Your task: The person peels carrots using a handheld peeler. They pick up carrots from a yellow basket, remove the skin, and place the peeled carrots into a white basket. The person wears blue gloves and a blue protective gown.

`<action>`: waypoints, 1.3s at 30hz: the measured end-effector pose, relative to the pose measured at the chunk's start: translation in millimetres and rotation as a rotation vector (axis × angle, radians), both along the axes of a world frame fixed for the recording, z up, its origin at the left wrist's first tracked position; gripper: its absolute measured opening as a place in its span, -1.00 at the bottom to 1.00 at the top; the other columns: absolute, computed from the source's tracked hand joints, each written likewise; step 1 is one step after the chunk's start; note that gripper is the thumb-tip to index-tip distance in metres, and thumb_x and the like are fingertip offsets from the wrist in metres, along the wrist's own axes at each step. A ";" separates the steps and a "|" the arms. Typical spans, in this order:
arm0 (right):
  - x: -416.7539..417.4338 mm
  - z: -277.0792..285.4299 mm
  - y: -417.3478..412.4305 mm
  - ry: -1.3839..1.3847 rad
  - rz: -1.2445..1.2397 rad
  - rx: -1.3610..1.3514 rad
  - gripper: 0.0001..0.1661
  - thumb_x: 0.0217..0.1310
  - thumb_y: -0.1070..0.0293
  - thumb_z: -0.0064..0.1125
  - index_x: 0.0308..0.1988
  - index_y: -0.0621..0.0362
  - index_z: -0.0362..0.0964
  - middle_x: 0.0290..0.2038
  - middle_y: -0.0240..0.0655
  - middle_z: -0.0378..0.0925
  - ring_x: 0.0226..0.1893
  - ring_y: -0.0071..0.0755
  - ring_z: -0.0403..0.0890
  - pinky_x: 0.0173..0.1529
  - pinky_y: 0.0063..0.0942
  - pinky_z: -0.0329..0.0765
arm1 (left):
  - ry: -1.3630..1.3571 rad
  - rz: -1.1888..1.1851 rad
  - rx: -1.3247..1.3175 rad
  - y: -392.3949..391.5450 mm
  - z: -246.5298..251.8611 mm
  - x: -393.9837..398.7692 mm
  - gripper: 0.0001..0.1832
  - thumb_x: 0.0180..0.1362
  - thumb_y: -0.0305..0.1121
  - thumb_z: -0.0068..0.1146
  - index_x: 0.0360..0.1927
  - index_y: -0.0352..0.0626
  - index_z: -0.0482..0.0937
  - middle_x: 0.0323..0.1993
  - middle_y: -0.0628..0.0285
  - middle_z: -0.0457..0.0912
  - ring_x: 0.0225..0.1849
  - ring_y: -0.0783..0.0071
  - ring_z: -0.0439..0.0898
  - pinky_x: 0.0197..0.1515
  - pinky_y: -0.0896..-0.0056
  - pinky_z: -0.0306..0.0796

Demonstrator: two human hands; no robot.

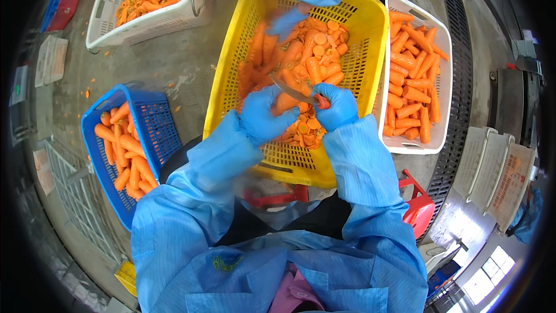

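My left hand point(266, 116), in a blue glove, grips a carrot point(285, 101) over the yellow plastic basket point(369, 58). In my right hand point(336, 106), also gloved in blue, is the red handle of a kitchen knife point(296, 94). Its curved blade points up and left, across the carrot near my left fingers; whether it touches the carrot is hard to tell. Beneath both hands the basket holds whole carrots point(313, 69) and many cut-off carrot ends point(307, 127). My left hand hides part of this pile.
Another person's gloved hand point(286, 24) reaches into the basket's far side. A white crate point(444, 95) of trimmed carrots stands at right, a blue basket point(156, 117) of carrots at left. Farther left is a white crate point(173, 19) of carrot ends. A red stool point(419, 211) sits near my right elbow.
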State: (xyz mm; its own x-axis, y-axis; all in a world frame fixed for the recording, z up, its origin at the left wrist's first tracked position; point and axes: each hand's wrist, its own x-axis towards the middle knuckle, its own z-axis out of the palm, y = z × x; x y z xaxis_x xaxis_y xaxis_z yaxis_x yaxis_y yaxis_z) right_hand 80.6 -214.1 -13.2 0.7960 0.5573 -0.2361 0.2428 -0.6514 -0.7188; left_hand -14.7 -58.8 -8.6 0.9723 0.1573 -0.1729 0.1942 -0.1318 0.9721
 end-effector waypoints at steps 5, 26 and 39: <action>32.8 -41.6 -30.7 0.183 -0.145 -0.309 -0.79 -0.09 0.31 0.15 -0.34 0.07 0.46 -0.50 -0.12 0.49 -0.48 -0.15 0.53 -0.39 -0.37 0.44 | -0.151 -0.169 -0.110 14.4 47.5 -8.3 -0.73 -0.08 -0.47 0.09 -0.24 -0.28 0.45 -0.31 0.22 0.51 -0.29 0.56 0.47 -0.25 0.53 0.37; -59.8 -6.8 3.7 1.142 -0.364 0.446 -0.64 -0.14 0.19 0.24 -0.35 0.19 0.37 -0.68 -0.37 0.40 -0.84 -0.60 0.27 -0.77 -0.67 0.14 | 0.308 0.056 -0.522 -19.4 -35.2 0.5 -0.34 0.17 -0.05 -0.22 0.24 -0.19 -0.04 0.10 -0.01 0.27 0.09 0.22 0.30 0.10 0.38 0.18; 58.3 22.7 -113.5 0.801 -0.522 1.253 -0.32 0.19 -0.06 -0.28 0.08 0.29 0.10 -0.31 -0.15 0.53 -0.84 -0.71 0.11 -0.76 -0.66 0.08 | 0.565 -0.232 0.984 46.3 -127.4 58.0 -0.25 -0.14 -0.10 0.15 0.13 -0.14 0.15 0.12 -0.09 0.16 0.12 -0.01 0.20 0.08 0.13 0.20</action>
State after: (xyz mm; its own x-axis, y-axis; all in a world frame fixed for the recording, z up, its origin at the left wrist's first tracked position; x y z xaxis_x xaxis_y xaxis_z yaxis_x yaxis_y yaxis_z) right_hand 138.9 -327.6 9.6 0.8549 0.4292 -0.2915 -0.5026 0.5458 -0.6705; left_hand 43.4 -12.4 -136.0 0.8188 0.2931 -0.4936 0.4402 -0.8725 0.2121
